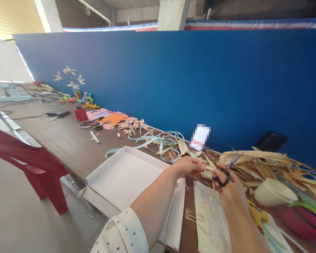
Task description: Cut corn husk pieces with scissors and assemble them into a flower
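Observation:
My right hand (230,184) is closed round a pair of scissors (223,178); its black handle loops sit at the fingers and its blades point up and away, slightly apart. Just left of it, my left hand (187,166) pinches a thin pale strip of dried husk (207,170), which spans toward the right fingers. Below the hands lies a printed sheet (213,221) with small cut husk pieces (195,215) on and beside it. Under my left forearm is an open white cardboard box (131,175). A heap of dried corn husks (255,160) lies beyond my right hand.
A cream cup (275,192), a yellow glue gun (256,214) and a magenta item (302,221) stand at right. Pale blue ribbon (144,140) curls behind the box. Husk flowers (72,84), another pair of scissors (97,125) and a red chair (44,172) are left. A blue partition (160,77) backs the table.

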### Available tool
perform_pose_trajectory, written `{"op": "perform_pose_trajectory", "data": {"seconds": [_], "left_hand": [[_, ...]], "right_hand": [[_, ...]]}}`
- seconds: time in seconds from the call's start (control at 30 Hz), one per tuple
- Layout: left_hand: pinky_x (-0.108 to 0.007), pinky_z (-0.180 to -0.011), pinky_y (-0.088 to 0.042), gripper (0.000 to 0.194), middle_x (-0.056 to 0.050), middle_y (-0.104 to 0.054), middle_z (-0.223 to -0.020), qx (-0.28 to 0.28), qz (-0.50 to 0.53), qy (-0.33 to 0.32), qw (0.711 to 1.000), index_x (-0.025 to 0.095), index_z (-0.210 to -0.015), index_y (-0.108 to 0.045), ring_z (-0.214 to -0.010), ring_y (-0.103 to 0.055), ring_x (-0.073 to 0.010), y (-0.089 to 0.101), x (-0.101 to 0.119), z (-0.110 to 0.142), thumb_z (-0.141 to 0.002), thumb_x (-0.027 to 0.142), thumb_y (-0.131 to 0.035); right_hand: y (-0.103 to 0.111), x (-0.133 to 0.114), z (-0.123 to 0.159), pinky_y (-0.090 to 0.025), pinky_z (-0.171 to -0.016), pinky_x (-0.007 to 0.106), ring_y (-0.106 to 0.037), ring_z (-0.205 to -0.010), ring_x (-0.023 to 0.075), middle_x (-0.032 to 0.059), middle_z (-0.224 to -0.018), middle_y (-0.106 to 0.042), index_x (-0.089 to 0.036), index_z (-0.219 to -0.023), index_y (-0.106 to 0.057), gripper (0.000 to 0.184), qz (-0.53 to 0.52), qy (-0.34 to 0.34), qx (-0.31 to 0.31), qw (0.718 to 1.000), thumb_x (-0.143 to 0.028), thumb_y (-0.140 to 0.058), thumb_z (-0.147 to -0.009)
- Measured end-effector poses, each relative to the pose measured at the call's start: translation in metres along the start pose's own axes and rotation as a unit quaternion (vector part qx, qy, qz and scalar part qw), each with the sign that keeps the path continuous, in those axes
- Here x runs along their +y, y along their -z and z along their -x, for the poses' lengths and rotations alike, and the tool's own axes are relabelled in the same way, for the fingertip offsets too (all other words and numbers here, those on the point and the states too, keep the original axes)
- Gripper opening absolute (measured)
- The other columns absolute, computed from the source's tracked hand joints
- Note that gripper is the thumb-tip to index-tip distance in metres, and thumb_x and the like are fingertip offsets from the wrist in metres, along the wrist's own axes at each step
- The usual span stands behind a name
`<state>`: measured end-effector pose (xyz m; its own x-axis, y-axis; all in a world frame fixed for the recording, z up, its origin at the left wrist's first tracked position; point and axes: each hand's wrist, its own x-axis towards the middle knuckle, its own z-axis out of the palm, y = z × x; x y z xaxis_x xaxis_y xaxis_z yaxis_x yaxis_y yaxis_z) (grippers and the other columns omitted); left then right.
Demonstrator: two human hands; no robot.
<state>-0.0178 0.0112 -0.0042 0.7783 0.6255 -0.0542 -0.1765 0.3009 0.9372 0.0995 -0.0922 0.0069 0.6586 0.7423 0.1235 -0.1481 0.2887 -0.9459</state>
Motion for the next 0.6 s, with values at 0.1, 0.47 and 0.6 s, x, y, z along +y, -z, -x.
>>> {"op": "perform_pose_trajectory", "data": {"seconds": [0.1,0.47,0.6], "left_hand": [[-0.023,-0.060,-0.041,0.046,-0.003,-0.061,-0.071,-0.010,0.017,0.009,1.000,0.009,-0.081,-0.067,-0.060,-0.052,-0.0067,0.0022,-0.0003,-0.0001,-0.049,0.039,-0.083],[-0.024,-0.065,-0.042,0.047,-0.005,-0.064,-0.075,-0.054,0.037,-0.001,0.998,0.009,-0.087,-0.070,-0.062,-0.054,-0.0075,0.0026,0.0021,0.0019,-0.051,0.037,-0.083],[-0.023,-0.063,-0.041,0.044,-0.004,-0.064,-0.073,-0.039,-0.009,-0.005,0.999,0.010,-0.084,-0.071,-0.060,-0.052,-0.0063,0.0029,0.0030,0.0036,-0.053,0.040,-0.081]], "right_hand": [[-0.0007,-0.0013,0.0004,-0.028,-0.037,0.014,-0.046,-0.049,0.0068,-0.0030,-0.058,-0.055,-0.020,-0.094,-0.068,0.040,-0.005,0.002,0.006,1.000,-0.021,-0.079,-0.056],[0.0005,-0.0003,-0.0003,-0.031,-0.041,0.013,-0.048,-0.053,0.0073,-0.0023,-0.059,-0.057,-0.022,-0.092,-0.068,0.036,-0.019,0.013,0.007,1.000,-0.020,-0.078,-0.058],[-0.0001,-0.0008,-0.0002,-0.032,-0.041,0.013,-0.049,-0.054,0.0076,-0.0021,-0.062,-0.058,-0.021,-0.093,-0.069,0.036,-0.019,0.021,0.012,1.000,-0.020,-0.078,-0.058]]}}
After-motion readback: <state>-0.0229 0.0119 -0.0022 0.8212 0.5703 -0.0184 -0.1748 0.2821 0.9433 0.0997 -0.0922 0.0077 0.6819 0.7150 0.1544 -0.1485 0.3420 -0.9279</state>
